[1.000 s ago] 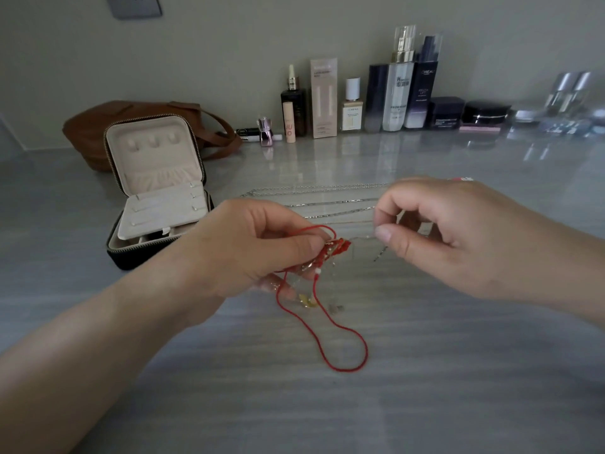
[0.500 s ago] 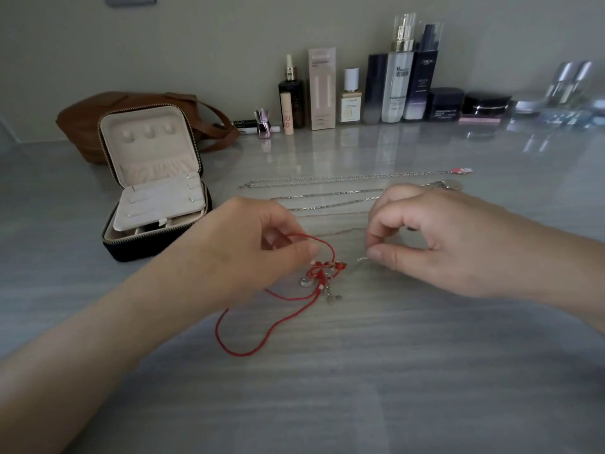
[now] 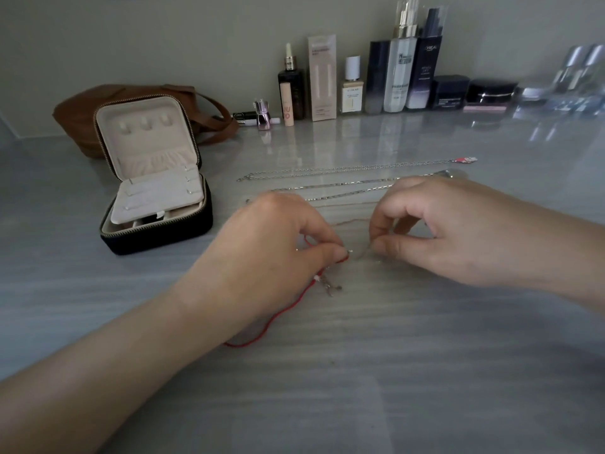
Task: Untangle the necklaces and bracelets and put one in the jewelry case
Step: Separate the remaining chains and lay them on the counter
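Note:
My left hand [image 3: 265, 253] pinches the red cord bracelet [image 3: 288, 306] near its knot at the table's middle; the cord loops down to the left under my wrist, with small metal charms [image 3: 330, 288] beside it. My right hand [image 3: 451, 231] pinches a thin chain [image 3: 352, 221] just right of the knot, fingers curled. Beyond both hands, two silver necklaces [image 3: 343, 169] lie stretched side by side. The jewelry case [image 3: 154, 221], black with a cream lining, stands open at the left.
A brown leather bag [image 3: 82, 116] sits behind the case. A row of cosmetic bottles and jars [image 3: 393, 77] lines the back wall. The grey striped table [image 3: 360, 371] stretches toward me.
Both hands have come closer together and lower onto the table. The red cord's loop has swung from below the hands to the left under my left wrist.

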Demonstrator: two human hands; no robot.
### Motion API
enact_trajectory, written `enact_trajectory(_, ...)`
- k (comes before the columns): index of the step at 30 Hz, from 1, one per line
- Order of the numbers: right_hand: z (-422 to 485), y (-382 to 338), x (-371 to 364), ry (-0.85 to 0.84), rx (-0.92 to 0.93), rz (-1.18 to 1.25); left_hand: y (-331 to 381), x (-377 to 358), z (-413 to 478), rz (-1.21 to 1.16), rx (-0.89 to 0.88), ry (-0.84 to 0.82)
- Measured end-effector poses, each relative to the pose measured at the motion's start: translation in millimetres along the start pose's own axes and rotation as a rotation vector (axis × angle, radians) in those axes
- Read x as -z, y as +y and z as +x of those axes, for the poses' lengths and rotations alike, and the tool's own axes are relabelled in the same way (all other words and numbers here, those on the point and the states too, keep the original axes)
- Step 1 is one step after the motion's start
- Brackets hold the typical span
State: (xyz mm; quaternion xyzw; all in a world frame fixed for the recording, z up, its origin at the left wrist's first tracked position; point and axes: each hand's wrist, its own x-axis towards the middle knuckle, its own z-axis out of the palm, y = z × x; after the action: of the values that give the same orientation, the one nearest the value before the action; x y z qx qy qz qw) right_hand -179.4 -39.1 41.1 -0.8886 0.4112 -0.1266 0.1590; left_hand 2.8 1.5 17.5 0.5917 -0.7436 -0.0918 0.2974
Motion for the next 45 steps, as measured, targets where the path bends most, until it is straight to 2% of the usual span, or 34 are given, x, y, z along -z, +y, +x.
enact_trajectory(4,-1,0,0,-0.037,-0.056,-0.025,-2,7,0,-0.108,0.115,-0.005)
enact_trajectory(11,-4,-4,2,-0.075,-0.101,0.017,-1,10,1,-0.094,0.231,0.057)
enact_trajectory(15,-6,-6,7,-0.102,-0.104,0.044,-5,12,2,-0.107,0.296,0.022)
enact_trajectory(19,-7,-5,9,-0.104,-0.105,0.049,-6,17,1,-0.114,0.253,-0.022)
enact_trajectory(23,-7,-6,7,-0.137,-0.122,0.056,-1,20,-1,-0.376,0.293,-0.125)
enact_trajectory(26,-8,-6,10,-0.123,-0.146,0.046,3,19,0,-0.492,0.314,-0.134)
enact_trajectory(32,-1,-13,4,0.090,-0.153,0.055,3,19,1,-0.538,0.301,-0.157)
enact_trajectory(35,-3,-14,5,0.021,-0.168,0.011,1,19,1,-0.543,0.307,-0.157)
enact_trajectory(39,-9,-12,15,-0.080,-0.197,0.093,0,21,0,-0.520,0.307,-0.159)
enact_trajectory(43,-10,-5,21,-0.086,-0.194,0.094,1,21,0,-0.508,0.307,-0.163)
enact_trajectory(45,-7,-4,19,-0.017,-0.156,0.065,0,21,0,-0.503,0.307,-0.159)
